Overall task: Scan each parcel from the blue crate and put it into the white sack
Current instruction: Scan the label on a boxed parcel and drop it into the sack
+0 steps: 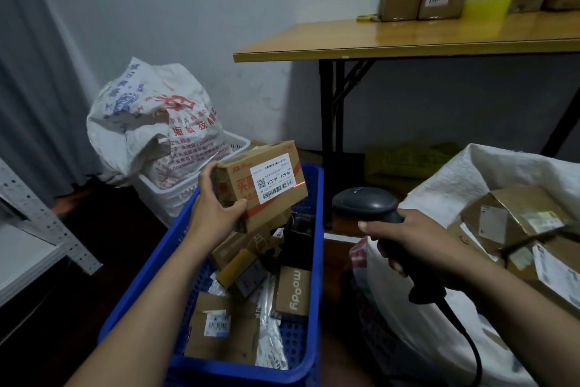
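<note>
Parcel (260, 181) is up over the far end of the crate (315, 261), held in the L hand (216, 207) w/ its label (273, 181) tilted toward the scanner (364, 203). Head view, the only one: L fingers (208, 170) curl over the box's left end and the thumb pinches the front face, a firm grip that leaves the label uncovered. R hand (417, 239) is wrapped tight round the scanner's grip, head aimed at the box. Can't tell if the trigger is pressed, though a red beam mark (299, 184) shows on the cardboard. That mark sits just past the label's right edge, beside the barcode (277, 191) and not across it, so prob. no read yet. To do it well: swing the scanner a touch left, or slide the box right, so the line crosses all the bars. Keep the label face-on to the scanner head to cut glare, hold both hands steady, keep the thumb off the print, and wait for the read before moving on. Sack (439, 185) stands open just right of the crate w/ other boxes (514, 217) already in, so the drop should be a short carry across the R arm; mind the cable (470, 339). More parcels lie in the crate, so the task is partway at best.
</note>
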